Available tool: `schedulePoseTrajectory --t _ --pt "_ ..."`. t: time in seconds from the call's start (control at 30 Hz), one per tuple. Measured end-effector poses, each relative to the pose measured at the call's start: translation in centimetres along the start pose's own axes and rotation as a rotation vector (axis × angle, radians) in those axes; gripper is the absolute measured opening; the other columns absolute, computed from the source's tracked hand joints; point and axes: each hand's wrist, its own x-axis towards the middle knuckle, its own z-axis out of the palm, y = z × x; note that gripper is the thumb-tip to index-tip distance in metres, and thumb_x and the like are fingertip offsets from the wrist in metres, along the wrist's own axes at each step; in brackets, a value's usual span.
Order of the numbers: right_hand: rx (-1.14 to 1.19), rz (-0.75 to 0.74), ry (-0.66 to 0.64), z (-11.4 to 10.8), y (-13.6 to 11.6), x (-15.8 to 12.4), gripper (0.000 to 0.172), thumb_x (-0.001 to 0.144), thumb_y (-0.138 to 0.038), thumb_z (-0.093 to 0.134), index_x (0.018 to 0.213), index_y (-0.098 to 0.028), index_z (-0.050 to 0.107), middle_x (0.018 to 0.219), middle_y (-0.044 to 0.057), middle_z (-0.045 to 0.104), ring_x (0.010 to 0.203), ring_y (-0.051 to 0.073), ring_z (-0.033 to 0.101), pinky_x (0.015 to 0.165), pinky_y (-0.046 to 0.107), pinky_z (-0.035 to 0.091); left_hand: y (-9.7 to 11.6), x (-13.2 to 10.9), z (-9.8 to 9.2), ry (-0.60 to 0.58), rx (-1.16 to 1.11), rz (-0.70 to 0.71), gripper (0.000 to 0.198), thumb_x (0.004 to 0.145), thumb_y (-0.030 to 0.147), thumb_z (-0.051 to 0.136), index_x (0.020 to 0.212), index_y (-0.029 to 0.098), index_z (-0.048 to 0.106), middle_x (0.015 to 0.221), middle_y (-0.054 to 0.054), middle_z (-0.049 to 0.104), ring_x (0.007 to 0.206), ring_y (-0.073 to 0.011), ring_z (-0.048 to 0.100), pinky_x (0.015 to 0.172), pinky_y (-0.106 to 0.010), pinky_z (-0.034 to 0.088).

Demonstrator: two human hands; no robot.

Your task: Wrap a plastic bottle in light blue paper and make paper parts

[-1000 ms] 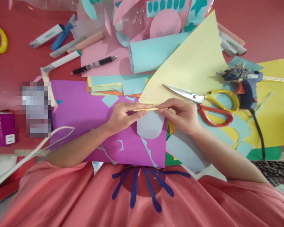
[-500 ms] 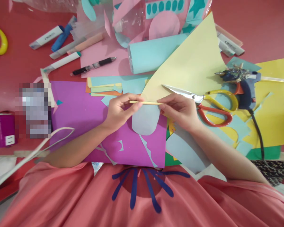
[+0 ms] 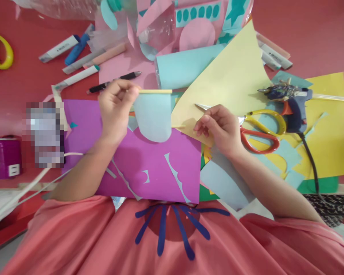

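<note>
My left hand (image 3: 116,109) is closed, pinching the left end of a narrow yellow strip (image 3: 156,91) that runs along the top edge of a light blue paper piece (image 3: 153,118). The piece has a rounded bottom and hangs over a purple sheet (image 3: 157,183). My right hand (image 3: 219,128) is loosely curled with its fingers a little apart, and nothing shows in it. Just left of its fingertips is a second thin yellow strip (image 3: 178,126). Beneath and beside that hand lie scissors (image 3: 265,122) with yellow and red handles, their blades partly hidden, on a pale yellow sheet (image 3: 229,80).
A glue gun (image 3: 294,99) with a cord rests at the right on yellow paper (image 3: 332,126). At the back are a blue-wrapped bottle (image 3: 186,67), several markers (image 3: 77,78) and a black pen (image 3: 114,82). A blurred-out phone (image 3: 46,133) sits left, near a white cable (image 3: 25,194).
My left hand has moved up and left, lifting the blue paper with its yellow top strip. My right hand has let go of the strip and stays near the scissors.
</note>
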Motion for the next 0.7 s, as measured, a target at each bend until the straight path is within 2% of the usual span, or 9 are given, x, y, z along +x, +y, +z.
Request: schedulePoseTrajectory --t 0.07,0.17,0.23,0.33,0.4,0.47,0.53,0.63,0.7 --pt "-0.126 -0.078 -0.059 -0.1 0.2 -0.1 0.037 0.095 -0.052 0.047 0.075 -0.022 0.052 0.064 -0.002 0.066 0.054 0.009 0.06 0.05 0.025 0.048 -0.4 0.9 -0.5 0.065 -0.003 0.017 0.048 0.074 0.066 0.069 0.074 0.019 0.059 0.07 0.005 0.059 0.068 -0.0063 0.052 0.066 -0.026 0.043" --pt "-0.402 -0.293 -0.22 -0.1 0.5 -0.1 0.037 0.099 -0.045 0.043 0.078 -0.022 0.063 0.081 0.004 0.073 0.077 0.017 0.068 0.073 0.036 0.055 0.0 1.2 -0.8 0.077 0.002 0.012 0.048 0.075 0.065 0.07 0.07 0.019 0.057 0.067 0.005 0.057 0.065 -0.0068 0.05 0.064 -0.026 0.042" --pt "-0.544 -0.427 -0.327 0.1 0.7 -0.1 0.03 0.097 -0.039 0.047 0.089 -0.021 0.07 0.103 0.008 0.075 0.099 0.023 0.068 0.088 0.043 0.053 0.7 0.9 -1.0 -0.08 0.034 -0.032 0.042 0.079 0.058 0.069 0.068 0.019 0.057 0.062 0.005 0.055 0.057 -0.0065 0.046 0.055 -0.026 0.039" --pt "-0.677 -0.496 -0.417 0.3 1.1 -0.1 0.026 0.097 -0.028 0.047 0.105 -0.022 0.071 0.122 0.009 0.071 0.116 0.026 0.062 0.095 0.046 0.05 2.0 0.4 -1.3 -0.474 0.153 -0.086 0.024 0.081 0.037 0.065 0.066 0.019 0.058 0.059 0.003 0.059 0.055 -0.0091 0.051 0.051 -0.026 0.039" --pt "-0.704 -0.501 -0.414 0.3 1.4 0.0 0.027 0.096 -0.022 0.046 0.106 -0.022 0.071 0.119 0.009 0.072 0.114 0.025 0.063 0.093 0.045 0.051 2.4 0.3 -1.5 -0.61 0.322 0.025 0.017 0.079 0.024 0.058 0.063 0.02 0.058 0.065 0.001 0.065 0.064 -0.0128 0.06 0.061 -0.029 0.046" --pt "-0.694 -0.506 -0.37 0.2 1.5 0.0 0.026 0.096 -0.019 0.045 0.102 -0.021 0.071 0.111 0.009 0.074 0.105 0.023 0.066 0.091 0.044 0.052 2.2 0.3 -1.6 -0.596 0.486 0.186 0.021 0.08 0.023 0.055 0.059 0.021 0.055 0.072 0.0 0.07 0.072 -0.0161 0.063 0.072 -0.033 0.049" --pt "-0.671 -0.514 -0.311 0.1 1.7 0.0 0.023 0.095 -0.019 0.046 0.096 -0.021 0.069 0.103 0.009 0.075 0.097 0.022 0.067 0.087 0.042 0.053 1.6 0.3 -1.4 -0.532 0.57 0.266 0.022 0.082 0.029 0.057 0.061 0.022 0.057 0.079 0.0 0.072 0.078 -0.0188 0.064 0.08 -0.038 0.051" --pt "-0.667 -0.485 -0.237 0.1 1.8 0.0 0.017 0.093 -0.019 0.048 0.088 -0.022 0.063 0.09 0.008 0.073 0.086 0.021 0.065 0.078 0.04 0.053 0.3 0.3 -0.9 -0.562 0.602 0.268 0.008 0.08 0.034 0.067 0.083 0.026 0.068 0.102 -0.003 0.072 0.098 -0.0245 0.065 0.093 -0.044 0.05" --pt "-0.697 -0.46 -0.212 0.1 1.8 0.0 0.014 0.092 -0.018 0.048 0.086 -0.023 0.06 0.084 0.007 0.07 0.08 0.021 0.063 0.073 0.039 0.053 -0.3 0.1 -0.7 -0.611 0.617 0.263 0.023 0.078 0.035 0.071 0.1 0.027 0.068 0.116 -0.006 0.069 0.111 -0.028 0.062 0.1 -0.047 0.046"
